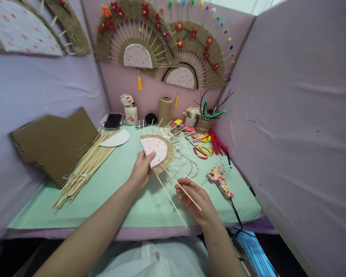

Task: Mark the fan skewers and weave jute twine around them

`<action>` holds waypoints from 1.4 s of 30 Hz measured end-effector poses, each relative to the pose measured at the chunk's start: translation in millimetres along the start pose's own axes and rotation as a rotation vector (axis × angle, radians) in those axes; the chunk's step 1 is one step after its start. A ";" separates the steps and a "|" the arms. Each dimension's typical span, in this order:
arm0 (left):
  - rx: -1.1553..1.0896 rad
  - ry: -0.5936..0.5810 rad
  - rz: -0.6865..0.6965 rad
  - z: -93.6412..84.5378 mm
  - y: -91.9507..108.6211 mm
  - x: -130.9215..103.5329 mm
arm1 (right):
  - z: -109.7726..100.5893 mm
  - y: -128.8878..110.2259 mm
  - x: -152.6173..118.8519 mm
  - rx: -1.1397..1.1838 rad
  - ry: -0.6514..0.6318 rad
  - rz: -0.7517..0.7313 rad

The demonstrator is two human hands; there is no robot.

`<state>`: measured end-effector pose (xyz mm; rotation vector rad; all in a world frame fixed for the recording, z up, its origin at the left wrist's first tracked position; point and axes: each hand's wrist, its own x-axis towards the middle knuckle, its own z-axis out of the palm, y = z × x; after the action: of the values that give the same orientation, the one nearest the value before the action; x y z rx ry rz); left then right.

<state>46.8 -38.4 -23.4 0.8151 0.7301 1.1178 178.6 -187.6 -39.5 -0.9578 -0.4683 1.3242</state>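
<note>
Above the green cloth (pixel 118 161), the fan (pixel 169 151) is raised in the left hand (pixel 140 171), which grasps its lower inner corner, thumb laid over the spotted patch (pixel 158 148). Its sticks (pixel 173 203) spread outward from the woven band, the lowest pair reaching toward the person. The right hand (pixel 197 200) is at one of these, fingers loosely bent; whether they grip it, I cannot tell.

For good handling, the left hold probably wants to be firm but flat, so that the patch does not crease or the band bend. A light touch with the right fingers, close to the band, should steer a stick without snapping it or working it loose. Even gaps are worth watching. The far sticks lie over the loose cord (pixel 197 168) and near the scissors (pixel 201 157), so turning the fan could snag; lifting it clear first seems wiser.
</note>
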 end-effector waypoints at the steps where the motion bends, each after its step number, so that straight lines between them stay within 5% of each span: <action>1: -0.002 0.015 0.005 -0.1 0.4 0.2 | 0.5 -0.3 -0.8 -0.024 -0.024 0.014; 13: -0.031 0.098 0.010 1.5 4.4 -0.1 | -0.5 -6.6 -9.2 -0.385 -0.208 0.027; 18: -0.060 0.151 0.013 1.4 5.5 3.0 | -16.6 -23.0 -15.4 -0.566 -0.367 0.128; 22: -0.046 0.164 -0.003 1.4 6.6 4.1 | -32.8 -40.9 -23.0 -0.722 -0.344 0.156; 31: -0.009 0.182 -0.009 -0.7 6.3 4.6 | -70.3 -70.2 -27.0 -0.852 -0.069 -0.073; 37: -0.020 0.187 -0.015 0.1 6.4 5.5 | -110.1 -65.9 -4.3 -1.359 0.548 -0.408; 40: -0.019 0.193 -0.024 0.9 7.2 5.3 | -119.4 -55.3 6.5 -1.638 0.780 -0.333; 42: -0.017 0.190 -0.027 1.0 7.4 5.2 | -121.1 -49.3 11.1 -1.717 0.780 -0.221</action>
<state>45.6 -32.0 -17.1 0.6883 0.8860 1.1867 303.7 -213.3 -69.8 -2.5404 -1.0372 -0.0426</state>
